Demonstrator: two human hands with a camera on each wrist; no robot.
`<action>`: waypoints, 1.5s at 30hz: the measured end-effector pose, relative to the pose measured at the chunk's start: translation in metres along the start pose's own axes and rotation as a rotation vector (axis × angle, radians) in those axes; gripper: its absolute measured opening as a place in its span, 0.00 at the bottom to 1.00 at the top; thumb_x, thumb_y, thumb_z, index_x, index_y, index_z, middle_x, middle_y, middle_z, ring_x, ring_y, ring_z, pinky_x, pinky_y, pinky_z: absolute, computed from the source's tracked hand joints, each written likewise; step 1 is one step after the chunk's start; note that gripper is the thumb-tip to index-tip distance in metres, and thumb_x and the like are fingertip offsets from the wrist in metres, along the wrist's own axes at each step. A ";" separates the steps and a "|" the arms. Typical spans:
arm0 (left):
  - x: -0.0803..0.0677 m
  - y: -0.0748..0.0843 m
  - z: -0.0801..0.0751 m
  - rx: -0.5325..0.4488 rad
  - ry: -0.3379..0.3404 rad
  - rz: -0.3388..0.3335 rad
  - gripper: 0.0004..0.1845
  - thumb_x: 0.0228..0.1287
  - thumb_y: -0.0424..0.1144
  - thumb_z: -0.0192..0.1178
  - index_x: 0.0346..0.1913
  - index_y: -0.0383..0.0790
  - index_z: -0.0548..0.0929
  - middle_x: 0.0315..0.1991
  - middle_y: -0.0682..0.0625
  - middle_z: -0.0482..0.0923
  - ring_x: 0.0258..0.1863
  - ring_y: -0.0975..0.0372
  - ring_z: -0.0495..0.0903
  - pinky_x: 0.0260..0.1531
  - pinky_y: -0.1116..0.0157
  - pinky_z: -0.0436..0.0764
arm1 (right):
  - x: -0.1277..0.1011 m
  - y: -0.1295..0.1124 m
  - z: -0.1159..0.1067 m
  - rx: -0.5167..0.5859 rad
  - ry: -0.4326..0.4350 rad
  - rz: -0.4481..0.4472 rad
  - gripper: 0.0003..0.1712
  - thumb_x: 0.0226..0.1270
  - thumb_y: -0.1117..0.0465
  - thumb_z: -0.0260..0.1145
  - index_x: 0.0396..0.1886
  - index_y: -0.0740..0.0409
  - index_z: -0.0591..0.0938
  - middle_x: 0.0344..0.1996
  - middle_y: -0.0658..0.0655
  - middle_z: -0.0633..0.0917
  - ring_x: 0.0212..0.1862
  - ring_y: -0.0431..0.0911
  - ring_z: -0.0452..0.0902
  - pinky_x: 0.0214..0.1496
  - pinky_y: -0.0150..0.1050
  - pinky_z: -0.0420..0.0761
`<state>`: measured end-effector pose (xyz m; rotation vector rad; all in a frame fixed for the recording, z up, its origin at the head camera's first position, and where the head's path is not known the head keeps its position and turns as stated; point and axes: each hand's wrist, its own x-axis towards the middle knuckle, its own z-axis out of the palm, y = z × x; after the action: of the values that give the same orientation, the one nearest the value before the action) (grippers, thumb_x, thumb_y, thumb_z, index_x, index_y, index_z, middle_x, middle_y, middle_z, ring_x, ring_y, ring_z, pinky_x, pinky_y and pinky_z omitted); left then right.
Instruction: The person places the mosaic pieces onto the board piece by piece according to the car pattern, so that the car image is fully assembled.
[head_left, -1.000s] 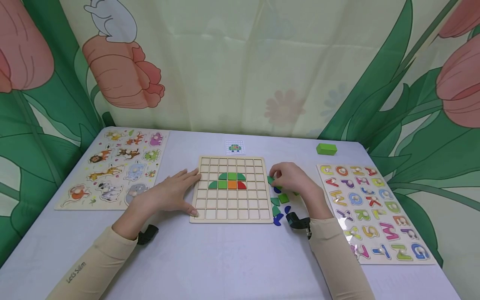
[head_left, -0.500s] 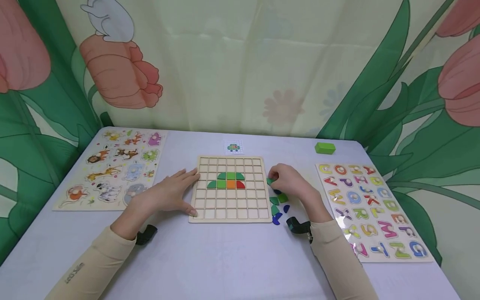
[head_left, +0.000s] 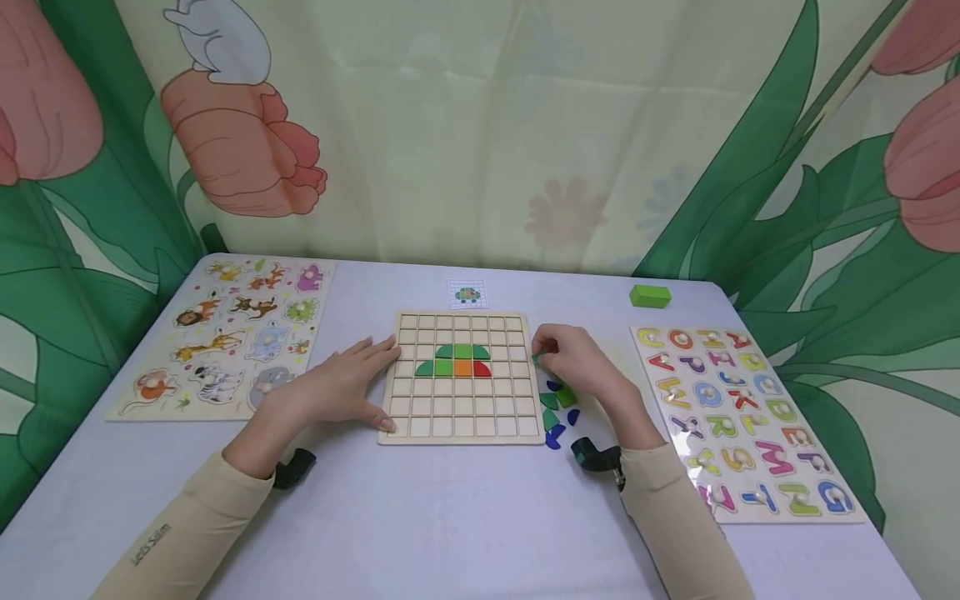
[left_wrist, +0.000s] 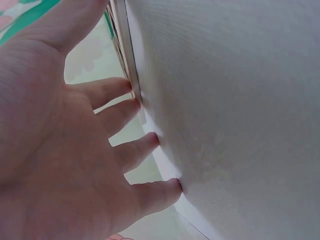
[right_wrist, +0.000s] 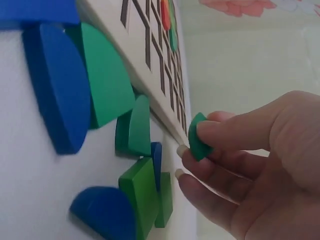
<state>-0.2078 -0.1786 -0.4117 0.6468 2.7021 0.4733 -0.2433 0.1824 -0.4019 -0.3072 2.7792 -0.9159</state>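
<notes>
A wooden grid board point(head_left: 461, 417) lies at the table's middle, with green, orange and red pieces point(head_left: 454, 363) set in its cells. My left hand point(head_left: 341, 386) lies flat with straight fingers against the board's left edge point(left_wrist: 131, 65). My right hand point(head_left: 573, 360) is just off the board's right edge and pinches a small green piece point(right_wrist: 198, 137) between thumb and fingers, lifted off the table. Loose green and blue pieces point(head_left: 558, 412) lie below that hand, and the right wrist view shows them point(right_wrist: 80, 95) close up.
An animal peg puzzle point(head_left: 225, 333) lies at the left and an alphabet puzzle point(head_left: 738, 417) at the right. A small pattern card point(head_left: 467, 294) sits behind the board. A green block point(head_left: 649, 296) stands at the back right. A flowered curtain hangs behind the table.
My right hand has shifted slightly left toward the board's right edge with the green piece in its pinch. The left hand has stayed put.
</notes>
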 end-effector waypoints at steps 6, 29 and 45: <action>0.000 0.000 0.000 -0.001 -0.002 0.003 0.64 0.40 0.67 0.74 0.78 0.42 0.57 0.81 0.45 0.48 0.79 0.39 0.46 0.69 0.29 0.52 | 0.001 -0.010 0.002 0.025 0.059 -0.017 0.06 0.66 0.69 0.62 0.37 0.55 0.81 0.36 0.55 0.82 0.38 0.49 0.75 0.37 0.38 0.77; 0.002 -0.001 0.001 -0.006 -0.004 -0.005 0.65 0.39 0.67 0.74 0.78 0.43 0.56 0.81 0.46 0.47 0.79 0.40 0.46 0.70 0.30 0.53 | 0.007 -0.020 0.020 0.076 -0.027 -0.104 0.07 0.67 0.67 0.64 0.35 0.52 0.86 0.36 0.52 0.85 0.39 0.47 0.75 0.46 0.40 0.77; 0.002 -0.001 0.001 -0.008 -0.006 0.003 0.64 0.40 0.66 0.75 0.78 0.43 0.56 0.81 0.46 0.46 0.79 0.40 0.45 0.70 0.30 0.52 | 0.013 -0.027 0.033 0.037 -0.053 -0.142 0.15 0.63 0.72 0.64 0.47 0.54 0.81 0.34 0.53 0.80 0.39 0.47 0.74 0.44 0.38 0.76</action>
<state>-0.2093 -0.1783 -0.4132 0.6489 2.6926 0.4820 -0.2436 0.1391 -0.4128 -0.5213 2.7176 -0.9746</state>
